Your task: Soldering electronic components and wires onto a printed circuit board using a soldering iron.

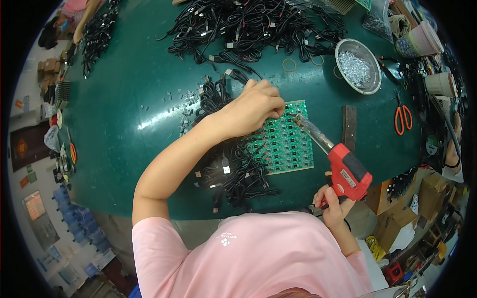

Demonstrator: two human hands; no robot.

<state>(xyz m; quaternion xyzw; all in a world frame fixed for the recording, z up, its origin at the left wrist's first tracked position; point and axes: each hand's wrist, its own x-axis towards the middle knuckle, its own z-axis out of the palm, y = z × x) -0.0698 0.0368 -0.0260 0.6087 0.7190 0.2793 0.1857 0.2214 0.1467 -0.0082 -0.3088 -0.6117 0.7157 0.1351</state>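
I note my left hand (256, 107) closed down on a cable end at the green circuit panel (285, 141) on the table (129, 99), steadying it, while my right hand (334, 203) grips the red soldering gun (343, 169), tip angled onto the panel.

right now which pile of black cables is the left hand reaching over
The black cable bundle at the near table edge, beside the green circuit board panel. The left hand and its forearm pass over it; the big cable heap lies at the far edge, beyond the hand.
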